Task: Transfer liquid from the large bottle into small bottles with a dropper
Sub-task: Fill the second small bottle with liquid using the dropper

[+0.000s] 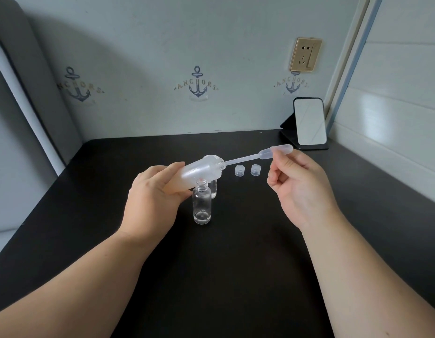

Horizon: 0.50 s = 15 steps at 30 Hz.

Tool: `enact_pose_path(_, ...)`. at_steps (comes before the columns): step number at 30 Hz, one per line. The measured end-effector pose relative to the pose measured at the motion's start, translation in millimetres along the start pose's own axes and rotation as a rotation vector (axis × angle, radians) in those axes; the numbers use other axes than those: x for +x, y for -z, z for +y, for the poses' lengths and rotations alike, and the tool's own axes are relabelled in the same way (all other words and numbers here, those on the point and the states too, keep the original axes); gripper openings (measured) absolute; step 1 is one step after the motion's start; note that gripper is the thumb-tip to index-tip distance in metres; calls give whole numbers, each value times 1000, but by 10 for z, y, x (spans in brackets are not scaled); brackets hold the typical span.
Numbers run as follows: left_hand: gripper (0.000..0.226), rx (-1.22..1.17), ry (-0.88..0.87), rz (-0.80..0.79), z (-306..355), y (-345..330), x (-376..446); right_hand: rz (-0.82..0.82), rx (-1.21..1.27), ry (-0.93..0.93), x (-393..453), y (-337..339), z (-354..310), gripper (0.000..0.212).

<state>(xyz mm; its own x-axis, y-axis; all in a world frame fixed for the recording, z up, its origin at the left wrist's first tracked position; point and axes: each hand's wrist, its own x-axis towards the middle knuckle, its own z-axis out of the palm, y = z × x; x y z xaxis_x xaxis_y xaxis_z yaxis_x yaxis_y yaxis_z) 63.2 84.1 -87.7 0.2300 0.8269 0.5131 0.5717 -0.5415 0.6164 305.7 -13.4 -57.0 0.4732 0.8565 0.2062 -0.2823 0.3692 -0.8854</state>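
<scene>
The right hand (299,189) pinches the dropper (257,156) bulb between its fingers (282,158), the stem entering the mouth of the large bottle (199,170). The left hand (153,203) grips that bottle tilted, likely pooling liquid toward the neck. Two uncapped small bottles (201,206) wait on the worktop (236,252) below, caps (247,170) aside.

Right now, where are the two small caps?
In the head view, the two small caps stand side by side on the black table, right of centre, below the dropper and just beyond the right hand.
</scene>
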Motion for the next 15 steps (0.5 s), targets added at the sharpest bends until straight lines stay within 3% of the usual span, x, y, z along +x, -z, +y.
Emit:
enact_pose_path(10,59,-6,50,-2,-49,0,16,89,201,-30,59,66,-40,4)
enact_pose_path(15,54,-21,100,31,-50,4,19,170,323,21,80,114,-82,18)
